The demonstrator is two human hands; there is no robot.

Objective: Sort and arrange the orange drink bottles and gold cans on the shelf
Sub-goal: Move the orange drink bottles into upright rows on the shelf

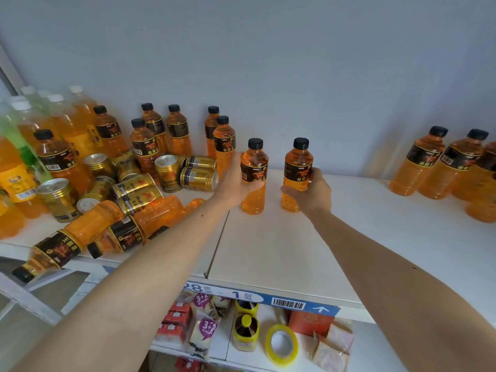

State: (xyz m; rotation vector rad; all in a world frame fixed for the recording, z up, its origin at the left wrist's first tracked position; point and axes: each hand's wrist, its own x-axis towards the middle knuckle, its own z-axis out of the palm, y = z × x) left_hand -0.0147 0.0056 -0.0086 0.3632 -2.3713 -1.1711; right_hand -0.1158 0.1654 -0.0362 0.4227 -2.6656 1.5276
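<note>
- Left hand (236, 183): fingers and thumb curl round the lower label of one upright bottle (253, 176). The bottle stands at centre frame on the shelf (281, 251).
- Right hand (311, 193): wraps the back and side of a second upright bottle (298, 175), just at 3 o'clock of the first. The two bottles stand apart, with a clear gap between them.
- Judgement on hold: both grips sit low on the body, near the label's lower edge. That keeps each bottle upright and steady while it is set or slid along the board. It appears the pair is moving from the heap toward the row.
- Heap (128, 189), at 9 o'clock of the hands: gold cans lie on their sides or stand, mixed among standing bottles. Three bottles lie toppled at the front edge, one overhanging it.
- Sorted row (442, 167), at 3 o'clock: bottles stand close together, well apart from the held pair. Bare shelf lies between.
- Appearance of the bottles: clear plastic, orange liquid nearly to the neck, black screw cap, black label with gold trim and a horse mark. Label text is too small to read.
- White-capped bottles (53, 114) stand at 10 o'clock, behind the heap.
- Tape roll (281, 345) lies on the lower shelf at 6 o'clock.
</note>
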